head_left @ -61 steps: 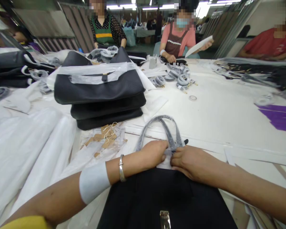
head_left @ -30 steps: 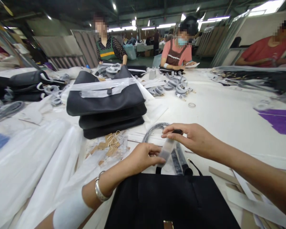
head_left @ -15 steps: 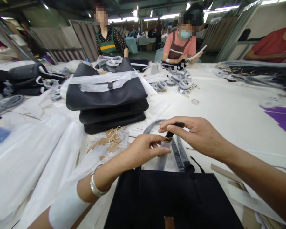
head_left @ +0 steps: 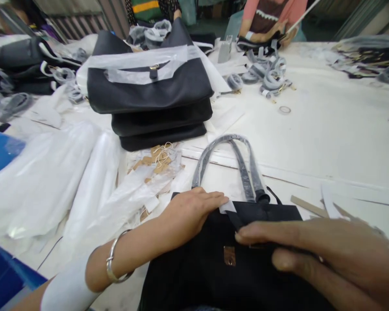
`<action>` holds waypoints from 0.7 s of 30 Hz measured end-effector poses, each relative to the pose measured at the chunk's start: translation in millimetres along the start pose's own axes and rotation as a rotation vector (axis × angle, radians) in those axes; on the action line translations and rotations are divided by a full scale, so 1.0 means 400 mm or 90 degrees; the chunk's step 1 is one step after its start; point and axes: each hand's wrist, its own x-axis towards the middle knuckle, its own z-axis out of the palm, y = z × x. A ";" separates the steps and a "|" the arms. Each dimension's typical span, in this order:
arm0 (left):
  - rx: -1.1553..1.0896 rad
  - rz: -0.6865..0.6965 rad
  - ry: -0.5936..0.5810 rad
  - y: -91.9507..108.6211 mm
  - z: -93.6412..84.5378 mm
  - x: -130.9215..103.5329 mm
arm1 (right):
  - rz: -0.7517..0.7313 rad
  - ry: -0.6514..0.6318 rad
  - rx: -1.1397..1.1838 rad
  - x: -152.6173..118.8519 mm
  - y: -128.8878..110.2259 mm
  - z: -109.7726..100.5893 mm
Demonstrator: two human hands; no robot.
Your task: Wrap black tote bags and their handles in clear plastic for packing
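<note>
A black handbag (head_left: 194, 276) lies before me, with a small metal lock plate (head_left: 229, 255) on its front. Its two handles (head_left: 246, 172) are wrapped in clear plastic and rise at the far edge. My left hand (head_left: 194, 211) lies across the bag's upper edge, fingers stretched out, fingertips touching the white tissue (head_left: 227, 207) around a black closure strap (head_left: 235, 220). The left thumb is hidden. Over the bag's right side, my right hand (head_left: 327, 250) has the strap's lower part between fingers and thumb; the strap end is mostly covered.
Stacked black bags (head_left: 149, 95) stand beyond, left of the handles. Brown tags (head_left: 157, 160) with white strings and white plastic sheets (head_left: 45, 177) lie at left. Wrapped straps (head_left: 272, 75) and a tape ring (head_left: 284, 110) lie farther back. Two people work across the table.
Both hands have come down and nearer, bringing the strap from above the handles onto the bag's front. My left fingers went from a pinch to lying flat. The view has tilted down.
</note>
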 end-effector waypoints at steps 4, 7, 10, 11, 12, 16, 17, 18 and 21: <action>0.077 0.028 -0.016 -0.012 0.040 -0.015 | -0.077 -0.031 0.032 -0.076 0.007 0.129; 0.112 0.030 0.004 -0.013 0.057 -0.023 | -0.162 -0.027 0.058 -0.111 0.020 0.209; 0.118 0.002 0.075 0.028 0.064 -0.050 | -0.207 0.000 0.051 -0.140 0.029 0.254; 0.108 -0.010 0.104 0.051 0.069 -0.067 | -0.209 0.009 0.041 -0.149 0.030 0.263; 0.094 -0.024 0.126 0.075 0.078 -0.087 | -0.208 0.017 0.029 -0.159 0.030 0.269; 0.080 -0.063 0.136 0.142 0.151 -0.184 | -0.224 0.053 -0.003 -0.191 0.031 0.296; 0.103 -0.059 0.131 0.146 0.174 -0.204 | -0.235 0.063 -0.005 -0.198 0.032 0.304; 0.134 -0.053 0.128 0.144 0.194 -0.218 | -0.249 0.074 -0.007 -0.203 0.035 0.313; 0.214 -0.055 0.130 0.126 0.235 -0.231 | -0.275 0.101 -0.028 -0.208 0.041 0.334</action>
